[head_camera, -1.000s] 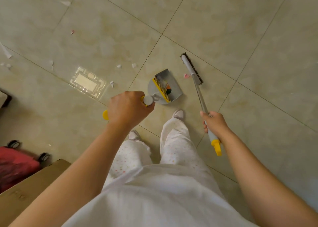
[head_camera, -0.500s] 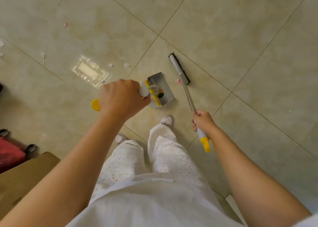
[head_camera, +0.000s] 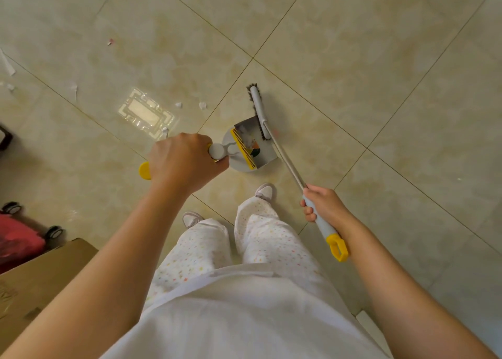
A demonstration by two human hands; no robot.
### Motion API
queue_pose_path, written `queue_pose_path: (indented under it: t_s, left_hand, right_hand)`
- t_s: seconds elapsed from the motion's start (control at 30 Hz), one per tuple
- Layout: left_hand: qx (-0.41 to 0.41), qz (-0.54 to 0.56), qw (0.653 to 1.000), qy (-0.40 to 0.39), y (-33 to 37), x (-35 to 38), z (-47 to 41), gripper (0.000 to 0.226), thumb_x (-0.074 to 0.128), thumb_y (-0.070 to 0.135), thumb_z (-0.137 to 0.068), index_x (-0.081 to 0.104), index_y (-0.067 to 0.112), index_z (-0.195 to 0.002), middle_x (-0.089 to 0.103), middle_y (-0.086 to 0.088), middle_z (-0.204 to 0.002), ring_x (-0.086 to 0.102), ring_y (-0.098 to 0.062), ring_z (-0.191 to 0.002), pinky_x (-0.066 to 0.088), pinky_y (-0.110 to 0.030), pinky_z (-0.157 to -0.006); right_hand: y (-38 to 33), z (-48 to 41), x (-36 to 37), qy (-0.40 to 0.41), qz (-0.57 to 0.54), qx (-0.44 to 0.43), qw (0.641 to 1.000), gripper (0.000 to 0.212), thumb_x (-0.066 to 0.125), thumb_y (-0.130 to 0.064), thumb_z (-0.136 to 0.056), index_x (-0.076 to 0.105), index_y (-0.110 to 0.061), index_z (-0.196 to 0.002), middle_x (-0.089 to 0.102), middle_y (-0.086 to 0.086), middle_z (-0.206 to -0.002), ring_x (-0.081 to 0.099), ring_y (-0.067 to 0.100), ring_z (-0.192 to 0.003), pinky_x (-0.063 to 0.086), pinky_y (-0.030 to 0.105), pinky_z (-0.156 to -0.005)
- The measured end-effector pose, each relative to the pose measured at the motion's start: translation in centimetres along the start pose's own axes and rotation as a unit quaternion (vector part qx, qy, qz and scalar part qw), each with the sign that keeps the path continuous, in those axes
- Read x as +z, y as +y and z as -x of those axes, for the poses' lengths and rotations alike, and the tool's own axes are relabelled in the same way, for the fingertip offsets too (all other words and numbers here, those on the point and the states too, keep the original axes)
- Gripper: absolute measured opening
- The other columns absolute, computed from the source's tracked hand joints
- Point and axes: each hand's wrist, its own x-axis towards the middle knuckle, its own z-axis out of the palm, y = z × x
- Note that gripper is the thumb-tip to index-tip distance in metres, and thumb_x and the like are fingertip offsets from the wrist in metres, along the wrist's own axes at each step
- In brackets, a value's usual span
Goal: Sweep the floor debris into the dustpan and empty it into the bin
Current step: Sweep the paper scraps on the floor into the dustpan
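Observation:
A grey dustpan (head_camera: 254, 144) with a yellow comb strip rests on the tiled floor ahead of my feet, with coloured scraps inside. My left hand (head_camera: 182, 161) is shut on its long handle, whose yellow end sticks out to the left. My right hand (head_camera: 324, 205) grips the grey broom (head_camera: 282, 152) near its yellow loop. The broom's dark bristle head (head_camera: 256, 108) lies against the dustpan's open right edge. White paper scraps (head_camera: 202, 105) lie left of the pan, and a pink bit (head_camera: 110, 42) lies farther off.
A clear plastic tray (head_camera: 145, 114) lies flat on the floor left of the dustpan. A red wheeled case (head_camera: 19, 243) and a cardboard box (head_camera: 40, 280) sit at the lower left. More white scraps (head_camera: 6, 66) are scattered at the far left edge.
The broom head has swept left, from apart on the right of the dustpan to against its open edge. The pink scrap beside the bristles is barely visible now.

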Motion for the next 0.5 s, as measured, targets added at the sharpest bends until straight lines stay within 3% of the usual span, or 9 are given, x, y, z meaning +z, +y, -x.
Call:
queue_pose_path:
  t_s: [0.27,0.37,0.5]
  left_hand:
    - [0.007,-0.003,1.000,0.005,0.0,0.2,0.2,0.043,0.051,0.059,-0.083,0.060,0.020,-0.070,0.047,0.001,-0.056,0.053,-0.026,-0.057,0.030,-0.024,-0.052]
    - [0.007,-0.007,1.000,0.004,0.1,0.2,0.0,0.043,0.051,0.059,-0.084,0.060,0.019,-0.070,0.044,0.002,-0.055,0.050,-0.025,-0.056,0.027,-0.023,-0.051]
    - [0.004,-0.009,1.000,0.005,0.3,0.2,-0.2,0.044,0.050,0.059,-0.084,0.057,0.019,-0.067,0.044,0.002,-0.053,0.048,-0.023,-0.054,0.025,-0.021,-0.050]
  right_hand:
    - [-0.6,-1.8,-0.3,0.048,0.049,-0.027,0.997,0.035,0.042,-0.009,-0.098,0.045,0.010,-0.127,0.043,0.009,-0.069,0.036,0.015,-0.048,0.033,0.016,-0.035]
    - [-0.9,-3.4,0.1,0.060,0.105,-0.043,0.992,0.025,0.041,-0.010,-0.097,0.055,0.005,-0.112,0.042,0.009,-0.067,0.035,0.017,-0.050,0.034,0.016,-0.034]
    - [-1.5,-5.2,0.9,0.050,0.133,-0.029,0.989,0.015,0.041,-0.012,-0.097,0.052,-0.006,-0.088,0.043,0.009,-0.068,0.036,0.018,-0.051,0.036,0.016,-0.035]
